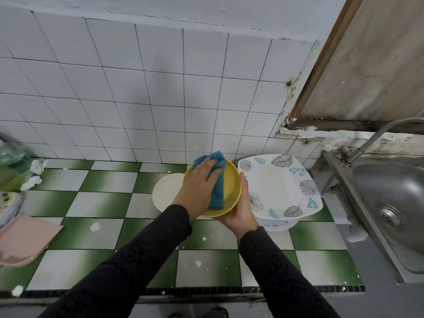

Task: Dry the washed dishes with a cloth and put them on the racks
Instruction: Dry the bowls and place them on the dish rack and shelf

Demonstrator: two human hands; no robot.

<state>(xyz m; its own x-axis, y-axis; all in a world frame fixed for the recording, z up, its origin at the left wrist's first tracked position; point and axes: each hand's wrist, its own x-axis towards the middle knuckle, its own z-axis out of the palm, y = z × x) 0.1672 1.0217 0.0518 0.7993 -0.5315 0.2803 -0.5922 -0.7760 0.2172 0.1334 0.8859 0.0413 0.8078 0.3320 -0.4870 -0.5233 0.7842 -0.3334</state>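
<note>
In round yellow bowl [231, 189], L hand [202, 187] presses blue cloth [216, 193].

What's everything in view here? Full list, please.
yellow dish: 1, yellow, tilted, in the right hand
cloth: 1, blue, pressed into the yellow dish
bowl: 1, white, on counter behind left hand
leaf plate: 1, white with leaf print, right of yellow dish, atop a lower dish
counter: 1, green-white tiles
tray: 1, pink, counter's left edge
tissue wads: 2, white, far left
sink: 1, steel, far right
tap: 1, steel, over sink
left hand: 1, presses cloth
right hand: 1, grips yellow dish
</note>
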